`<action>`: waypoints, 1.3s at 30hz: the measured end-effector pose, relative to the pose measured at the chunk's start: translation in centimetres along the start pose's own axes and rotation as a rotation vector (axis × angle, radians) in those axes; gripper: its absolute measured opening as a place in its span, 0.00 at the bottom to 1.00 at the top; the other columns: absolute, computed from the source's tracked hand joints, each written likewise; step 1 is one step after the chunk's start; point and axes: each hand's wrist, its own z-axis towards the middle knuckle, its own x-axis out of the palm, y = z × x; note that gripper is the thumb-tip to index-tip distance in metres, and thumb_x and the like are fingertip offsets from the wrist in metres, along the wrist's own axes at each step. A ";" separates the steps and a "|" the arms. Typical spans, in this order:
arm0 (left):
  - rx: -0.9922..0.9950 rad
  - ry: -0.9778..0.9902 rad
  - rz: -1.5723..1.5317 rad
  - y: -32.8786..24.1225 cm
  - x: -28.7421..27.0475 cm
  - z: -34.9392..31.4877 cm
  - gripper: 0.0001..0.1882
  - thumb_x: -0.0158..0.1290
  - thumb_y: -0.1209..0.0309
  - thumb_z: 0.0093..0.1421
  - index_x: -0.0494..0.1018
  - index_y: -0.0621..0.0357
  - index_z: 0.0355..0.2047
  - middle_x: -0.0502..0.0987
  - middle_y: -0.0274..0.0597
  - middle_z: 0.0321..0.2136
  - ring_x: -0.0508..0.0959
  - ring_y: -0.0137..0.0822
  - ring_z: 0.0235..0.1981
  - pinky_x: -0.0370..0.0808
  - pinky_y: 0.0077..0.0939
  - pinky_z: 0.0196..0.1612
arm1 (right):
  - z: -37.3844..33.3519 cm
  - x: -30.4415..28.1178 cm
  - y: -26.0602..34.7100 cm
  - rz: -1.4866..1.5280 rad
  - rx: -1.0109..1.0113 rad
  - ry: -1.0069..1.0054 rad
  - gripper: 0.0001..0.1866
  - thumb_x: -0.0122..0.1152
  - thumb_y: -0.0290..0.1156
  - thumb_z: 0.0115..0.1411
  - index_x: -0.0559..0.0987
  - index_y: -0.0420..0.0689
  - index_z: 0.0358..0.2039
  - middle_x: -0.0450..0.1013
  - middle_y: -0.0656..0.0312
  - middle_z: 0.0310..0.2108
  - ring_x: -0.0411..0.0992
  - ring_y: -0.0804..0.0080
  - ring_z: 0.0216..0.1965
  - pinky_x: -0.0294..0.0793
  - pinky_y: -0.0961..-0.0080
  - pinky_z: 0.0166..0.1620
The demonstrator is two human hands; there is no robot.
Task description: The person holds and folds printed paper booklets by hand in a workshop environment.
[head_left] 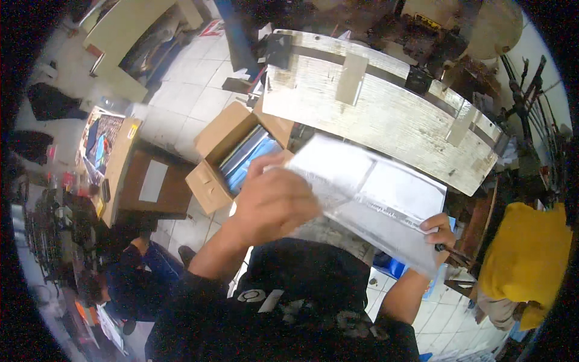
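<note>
A wide white sheet-like pack [398,187], with lines of dark print and what looks like a clear plastic covering, spans the space in front of me, tilted. At its right end my right hand [439,232] grips the edge, thumb and fingers closed on it. A thin dark object [453,253] shows just below those fingers; whether the hand holds it I cannot tell. My left hand [277,202] is blurred, its fingers curled closed by the pack's left edge. What is inside them is hidden. Left of that hand stands an open cardboard box [208,184] with blue flat packs [250,158] inside.
A worn, whitish bench [386,114] lies beyond the pack. Farther left is a wooden table [123,172] with printed things on it. One person in dark clothes [142,277] is at lower left, another in a yellow top [525,253] at right. Metal rods [531,90] lean far right.
</note>
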 end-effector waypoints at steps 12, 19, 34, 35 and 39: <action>0.398 -0.290 0.230 -3.0 -2.8 -5.1 0.07 0.57 0.70 0.52 0.78 0.43 0.32 0.79 0.26 0.35 0.77 0.27 0.39 0.63 0.31 0.49 | 0.7 2.9 3.1 -0.080 -0.213 0.156 0.11 0.58 0.26 0.55 0.64 0.47 0.24 0.61 0.57 0.28 0.68 0.69 0.32 0.76 0.65 0.42; 0.432 -0.357 0.199 -3.3 -3.0 -5.8 0.06 0.57 0.71 0.53 0.77 0.43 0.32 0.79 0.26 0.35 0.77 0.27 0.40 0.64 0.30 0.49 | 1.1 2.9 4.9 0.045 -0.215 0.070 0.08 0.68 0.34 0.44 0.75 0.51 0.21 0.72 0.58 0.29 0.71 0.68 0.30 0.72 0.65 0.41; 0.409 -0.301 0.182 -3.8 -3.0 -5.6 0.08 0.61 0.69 0.51 0.78 0.43 0.33 0.77 0.26 0.31 0.76 0.27 0.38 0.66 0.30 0.48 | 0.3 -0.7 6.4 -0.033 -0.087 0.262 0.09 0.71 0.33 0.37 0.77 0.52 0.19 0.71 0.65 0.27 0.71 0.75 0.29 0.72 0.73 0.38; 0.394 -0.276 0.175 -3.7 -2.6 -5.2 0.09 0.61 0.69 0.51 0.78 0.43 0.33 0.76 0.26 0.30 0.76 0.26 0.37 0.67 0.30 0.47 | 0.8 0.8 6.9 -0.027 -0.128 0.245 0.09 0.70 0.33 0.38 0.77 0.52 0.19 0.71 0.65 0.27 0.71 0.75 0.29 0.72 0.73 0.38; 0.351 -0.218 0.174 -3.2 -1.9 -4.4 0.12 0.61 0.67 0.47 0.80 0.43 0.36 0.73 0.27 0.27 0.73 0.27 0.33 0.71 0.29 0.42 | 1.3 4.3 7.6 -0.130 -0.174 0.056 0.07 0.67 0.35 0.42 0.76 0.52 0.18 0.72 0.64 0.26 0.70 0.75 0.27 0.70 0.75 0.35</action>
